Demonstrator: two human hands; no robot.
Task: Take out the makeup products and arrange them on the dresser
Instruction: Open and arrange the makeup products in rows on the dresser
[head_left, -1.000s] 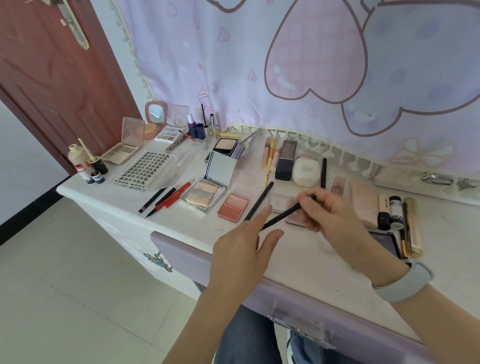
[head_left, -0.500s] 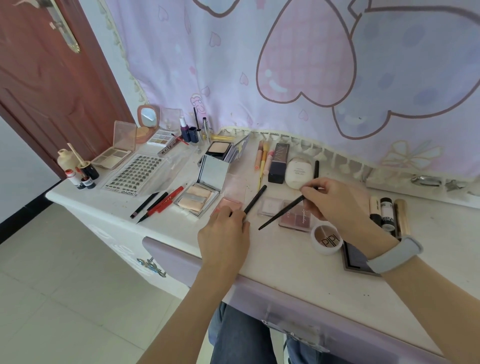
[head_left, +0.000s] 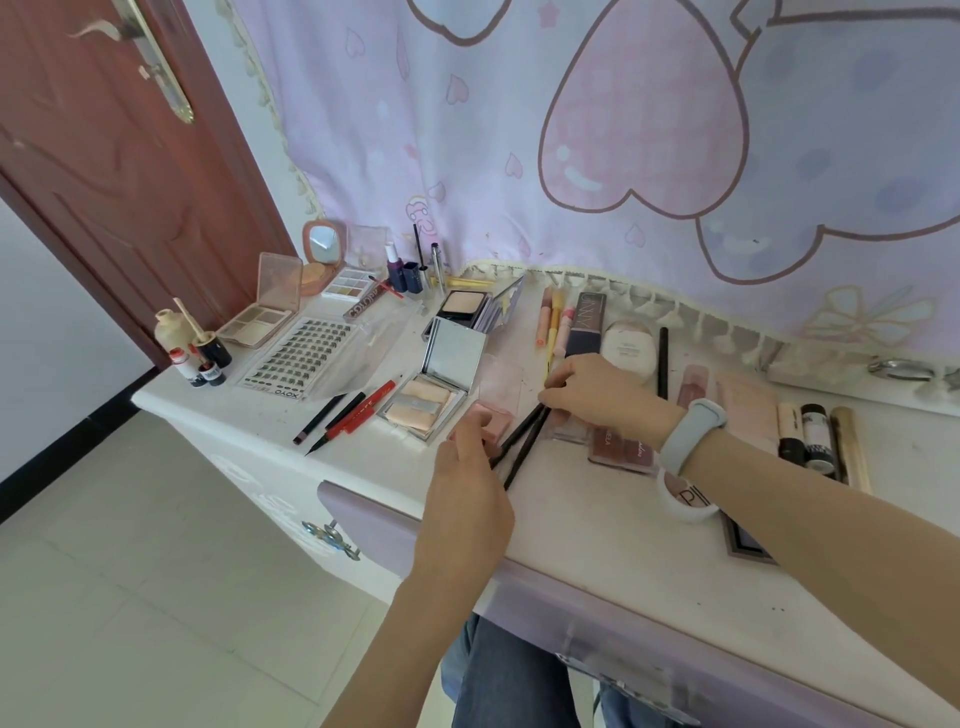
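Two thin black pencils (head_left: 521, 442) lie side by side on the white dresser (head_left: 597, 525), slanting up to the right. My right hand (head_left: 602, 396), a pale blue band on its wrist, pinches their upper ends. My left hand (head_left: 467, 488) curls its fingers at their lower ends, beside a pink blush compact (head_left: 493, 422). Left of the pencils an open mirrored highlighter palette (head_left: 422, 406) stands. A rose palette (head_left: 623, 448) lies under my right wrist, with a white jar (head_left: 681, 501) below it.
Red and black pencils (head_left: 353, 410), a lash tray (head_left: 296, 358) and small bottles (head_left: 200, 353) fill the left side. A dark box (head_left: 587, 327), a round white compact (head_left: 629, 344) and tubes (head_left: 815, 434) sit behind and right. A red door (head_left: 104, 166) stands left; the lilac drawer front (head_left: 571, 618) juts toward me.
My right hand carried its black pencil down and left and set it beside the other pencil. My left hand stayed at the lower ends. The camera moved closer.
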